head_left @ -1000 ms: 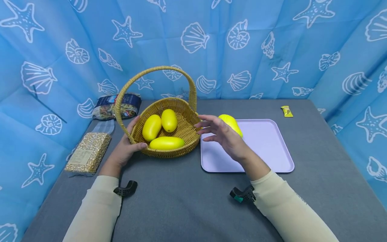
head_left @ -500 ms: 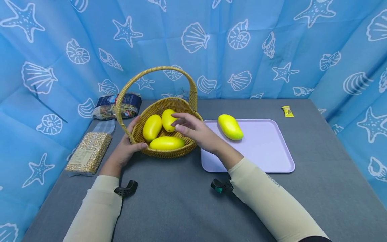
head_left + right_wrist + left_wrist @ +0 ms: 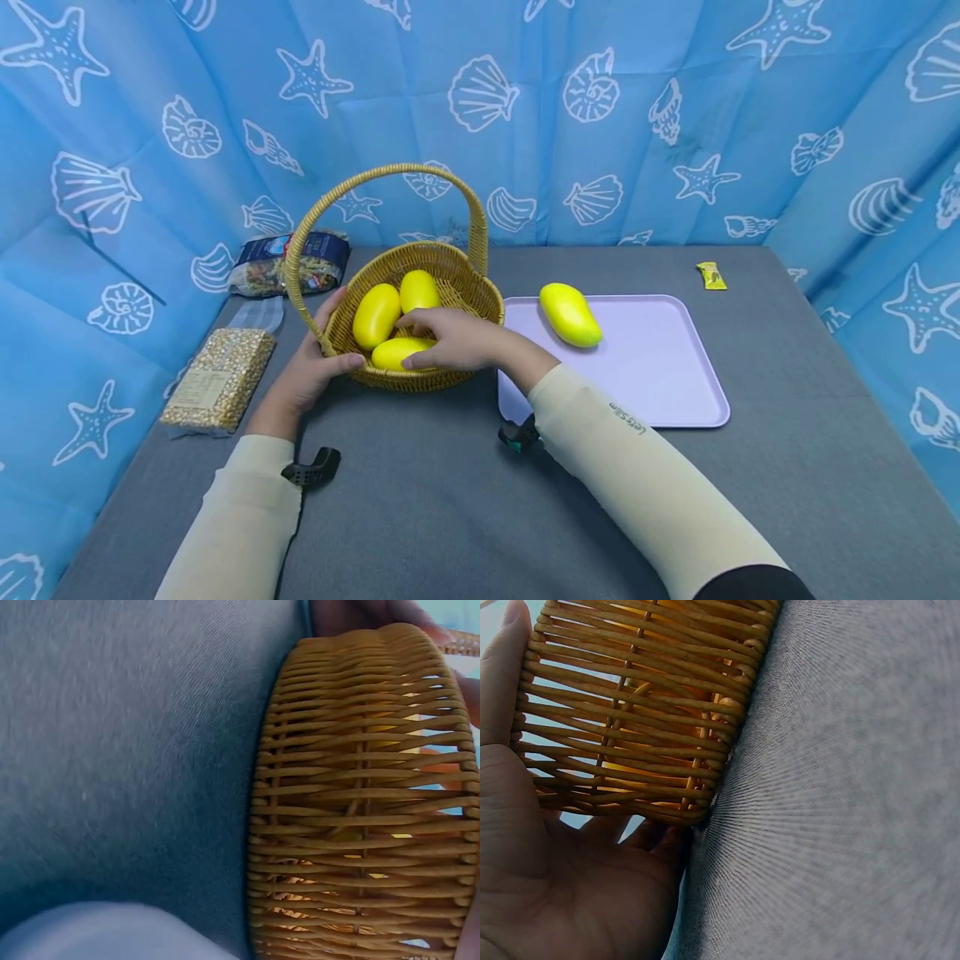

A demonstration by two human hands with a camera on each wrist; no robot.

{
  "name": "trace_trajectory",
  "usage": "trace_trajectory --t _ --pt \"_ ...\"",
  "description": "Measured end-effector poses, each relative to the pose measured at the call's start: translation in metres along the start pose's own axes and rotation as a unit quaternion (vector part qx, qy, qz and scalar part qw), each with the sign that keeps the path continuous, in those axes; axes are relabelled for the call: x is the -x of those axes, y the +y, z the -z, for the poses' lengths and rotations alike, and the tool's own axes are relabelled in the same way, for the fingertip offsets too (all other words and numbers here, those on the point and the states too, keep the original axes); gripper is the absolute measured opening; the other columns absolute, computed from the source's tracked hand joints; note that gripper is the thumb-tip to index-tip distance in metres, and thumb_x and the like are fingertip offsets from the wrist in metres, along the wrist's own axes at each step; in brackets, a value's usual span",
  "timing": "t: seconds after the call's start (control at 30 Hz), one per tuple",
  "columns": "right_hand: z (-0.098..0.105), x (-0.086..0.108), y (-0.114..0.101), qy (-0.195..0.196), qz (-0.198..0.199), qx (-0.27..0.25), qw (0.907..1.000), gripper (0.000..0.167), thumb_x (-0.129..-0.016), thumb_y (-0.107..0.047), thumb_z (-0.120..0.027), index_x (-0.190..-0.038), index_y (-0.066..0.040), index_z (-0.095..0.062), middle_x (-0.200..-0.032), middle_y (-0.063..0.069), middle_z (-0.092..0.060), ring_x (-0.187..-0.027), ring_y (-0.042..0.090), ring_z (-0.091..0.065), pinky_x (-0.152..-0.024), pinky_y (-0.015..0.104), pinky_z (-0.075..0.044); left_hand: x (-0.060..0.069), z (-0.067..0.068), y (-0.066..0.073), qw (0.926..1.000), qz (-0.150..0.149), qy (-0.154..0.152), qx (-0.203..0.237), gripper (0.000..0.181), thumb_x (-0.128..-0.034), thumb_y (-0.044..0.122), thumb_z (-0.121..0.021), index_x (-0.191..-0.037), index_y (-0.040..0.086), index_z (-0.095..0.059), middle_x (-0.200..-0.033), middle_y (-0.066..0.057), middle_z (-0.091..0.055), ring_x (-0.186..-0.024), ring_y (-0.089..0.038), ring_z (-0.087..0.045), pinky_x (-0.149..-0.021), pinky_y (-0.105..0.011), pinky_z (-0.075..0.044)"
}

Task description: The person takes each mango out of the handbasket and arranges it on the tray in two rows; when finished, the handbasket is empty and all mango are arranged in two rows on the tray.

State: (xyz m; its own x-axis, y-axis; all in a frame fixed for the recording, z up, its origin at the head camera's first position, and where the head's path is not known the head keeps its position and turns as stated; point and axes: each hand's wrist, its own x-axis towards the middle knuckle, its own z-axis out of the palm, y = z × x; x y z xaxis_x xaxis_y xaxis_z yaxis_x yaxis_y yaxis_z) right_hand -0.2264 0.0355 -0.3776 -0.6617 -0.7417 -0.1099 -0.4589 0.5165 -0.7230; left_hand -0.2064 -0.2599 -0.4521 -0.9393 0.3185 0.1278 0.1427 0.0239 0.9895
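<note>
A wicker basket [image 3: 416,382] with a tall arched handle stands left of centre. My left hand [image 3: 307,375] holds its left side, thumb over the rim; in the left wrist view the fingers lie against the woven wall [image 3: 645,705]. Inside are a left mango [image 3: 377,317], a back mango [image 3: 418,287] and a front mango [image 3: 384,354], all yellow. My right hand [image 3: 459,340] reaches over the rim and grips the front mango's right end, thumb on the near side, fingers on the far side. The right wrist view shows mainly the basket's outer wall [image 3: 360,787], hiding the grip.
Right of the basket lies a lilac tray [image 3: 660,375] with another mango [image 3: 570,315] at its back left. A yellow wrapped sweet [image 3: 712,276] lies far right. On the left are a bag of corn kernels [image 3: 221,375] and a pasta bag [image 3: 315,262]. A patterned curtain [image 3: 540,167] encloses the table.
My right hand has moved left and down from beside the tray's mango into the basket, onto the front mango. The left hand and the basket have stayed put.
</note>
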Motion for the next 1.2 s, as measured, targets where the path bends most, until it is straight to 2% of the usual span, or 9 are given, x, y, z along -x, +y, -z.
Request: trace_trajectory --t 0.1,0.2,0.37,0.47,0.6,0.77,0.9,1.1,1.2 --pt "-0.002 -0.006 -0.002 -0.009 -0.012 0.041 0.9991 0.06 -0.105 -0.03 -0.076 -0.156 -0.006 -0.056 -0.143 0.007 -0.065 -0.122 0.019 -0.059 -0.106 0.038 -0.045 0.0 0.001 -0.001 1.0 -0.001 -0.001 0.002 0.104 -0.0942 -0.009 -0.068 -0.176 0.032 -0.018 -0.178 -0.005 -0.022 -0.156 -0.031 -0.026 -0.116 -0.026 -0.034" --pt "-0.003 -0.009 -0.003 -0.016 -0.021 0.066 0.9975 0.058 -0.105 -0.029 -0.076 -0.155 -0.006 -0.058 -0.145 0.006 -0.064 -0.121 0.018 -0.058 -0.105 0.037 -0.045 0.0 0.001 -0.001 1.0 0.001 0.002 -0.002 0.104 -0.0944 -0.008 -0.068 -0.176 0.033 -0.019 -0.178 -0.005 -0.021 -0.157 -0.031 -0.025 -0.117 -0.026 -0.033" --pt "-0.003 -0.009 -0.004 -0.022 -0.034 0.075 0.9963 0.057 -0.106 -0.031 -0.075 -0.156 -0.01 -0.058 -0.149 0.005 -0.063 -0.123 0.016 -0.057 -0.106 0.037 -0.044 0.0 0.0 0.0 1.0 0.002 0.003 -0.004 0.104 -0.0944 -0.008 -0.068 -0.176 0.033 -0.019 -0.179 -0.003 -0.02 -0.158 -0.03 -0.024 -0.12 -0.03 -0.031" --pt "-0.002 -0.006 -0.003 -0.013 -0.031 0.057 0.9978 0.059 -0.105 -0.032 -0.076 -0.157 -0.011 -0.057 -0.15 0.004 -0.062 -0.123 0.016 -0.057 -0.106 0.037 -0.044 -0.001 -0.001 0.0 1.0 0.0 -0.002 0.001 0.103 -0.0948 -0.008 -0.068 -0.176 0.033 -0.018 -0.178 -0.004 -0.02 -0.157 -0.031 -0.024 -0.119 -0.031 -0.031" --pt "0.0 -0.001 0.0 0.022 -0.022 0.018 0.9993 0.062 -0.104 -0.034 -0.078 -0.159 -0.015 -0.056 -0.151 0.001 -0.06 -0.122 0.016 -0.056 -0.104 0.038 -0.045 -0.001 -0.001 0.0 1.0 -0.003 -0.006 0.003 0.103 -0.095 -0.007 -0.069 -0.176 0.033 -0.018 -0.178 -0.005 -0.02 -0.157 -0.031 -0.025 -0.117 -0.028 -0.034" --pt "-0.001 0.006 0.001 0.08 0.007 -0.002 0.9968 0.066 -0.104 -0.036 -0.077 -0.161 -0.014 -0.053 -0.156 0.004 -0.057 -0.132 0.018 -0.053 -0.109 0.04 -0.044 -0.002 0.0 -0.001 0.9999 -0.009 -0.008 0.009 0.104 -0.0945 -0.009 -0.068 -0.176 0.032 -0.018 -0.178 -0.007 -0.019 -0.155 -0.03 -0.027 -0.114 -0.025 -0.037" --pt "-0.004 0.012 -0.001 0.129 0.024 -0.011 0.9914 0.07 -0.103 -0.037 -0.077 -0.163 -0.013 -0.05 -0.16 0.007 -0.052 -0.14 0.021 -0.048 -0.113 0.041 -0.042 -0.001 -0.001 -0.001 0.9998 -0.011 -0.011 0.016 0.104 -0.0942 -0.012 -0.065 -0.176 0.031 -0.018 -0.178 -0.009 -0.019 -0.154 -0.029 -0.03 -0.113 -0.026 -0.039" --pt "-0.008 0.028 -0.004 0.192 0.052 -0.028 0.9796 0.074 -0.102 -0.031 -0.08 -0.165 -0.01 -0.047 -0.155 0.01 -0.053 -0.129 0.022 -0.052 -0.104 0.042 -0.047 -0.001 0.0 0.0 0.9997 -0.015 -0.008 0.015 0.104 -0.0932 -0.012 -0.066 -0.176 0.029 -0.018 -0.178 -0.008 -0.019 -0.155 -0.03 -0.027 -0.115 -0.025 -0.037" --pt "-0.01 0.038 -0.004 0.213 0.061 -0.032 0.9746 0.071 -0.101 -0.029 -0.081 -0.163 -0.009 -0.05 -0.151 0.009 -0.054 -0.129 0.021 -0.052 -0.104 0.042 -0.047 0.0 0.0 0.0 0.9998 -0.015 -0.006 0.013 0.105 -0.0928 -0.012 -0.066 -0.176 0.029 -0.018 -0.179 -0.008 -0.018 -0.157 -0.032 -0.025 -0.115 -0.025 -0.035"
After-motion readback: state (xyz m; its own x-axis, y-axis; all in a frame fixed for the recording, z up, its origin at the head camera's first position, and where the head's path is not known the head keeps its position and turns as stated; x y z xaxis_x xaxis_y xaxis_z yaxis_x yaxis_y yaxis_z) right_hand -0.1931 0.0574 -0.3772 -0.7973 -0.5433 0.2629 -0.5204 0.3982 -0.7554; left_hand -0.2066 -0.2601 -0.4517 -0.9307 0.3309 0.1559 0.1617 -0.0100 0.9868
